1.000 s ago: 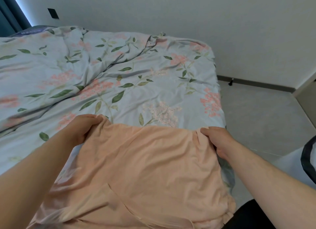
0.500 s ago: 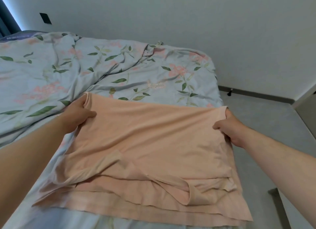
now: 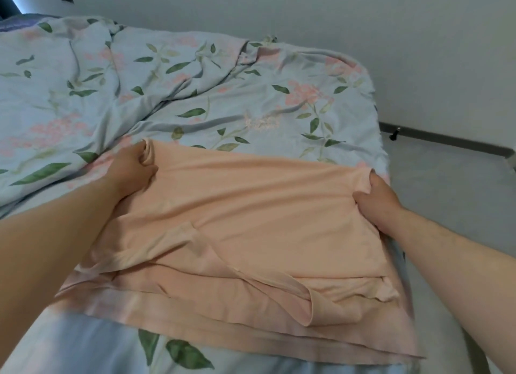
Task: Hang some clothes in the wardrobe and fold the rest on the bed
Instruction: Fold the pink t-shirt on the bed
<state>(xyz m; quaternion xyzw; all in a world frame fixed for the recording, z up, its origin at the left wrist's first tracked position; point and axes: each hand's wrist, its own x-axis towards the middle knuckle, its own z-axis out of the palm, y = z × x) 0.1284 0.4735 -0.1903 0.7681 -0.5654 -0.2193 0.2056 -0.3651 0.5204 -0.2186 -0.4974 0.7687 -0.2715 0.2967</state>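
Garment: soft peach knit top (image 3: pixel 251 220), folded double on the bed (image 3: pixel 251 100), now lowered flat.
Left hand (image 3: pixel 131 172): pinches far-left corner.
Right hand (image 3: pixel 377 203): grips far-right corner.
Duvet: rumpled floral cotton.

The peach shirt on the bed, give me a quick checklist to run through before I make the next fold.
1. Left hand grips the far left corner of the peach shirt: ok.
2. Right hand grips the far right corner: ok.
3. Far edge between the hands pulled straight: ok.
4. Top layer lying smooth: not ok, a loose fold bunches near the front.
5. Shirt fully on the bed: not ok, its right side reaches the bed edge.
6. Near hem squared with the layers above: cannot tell.
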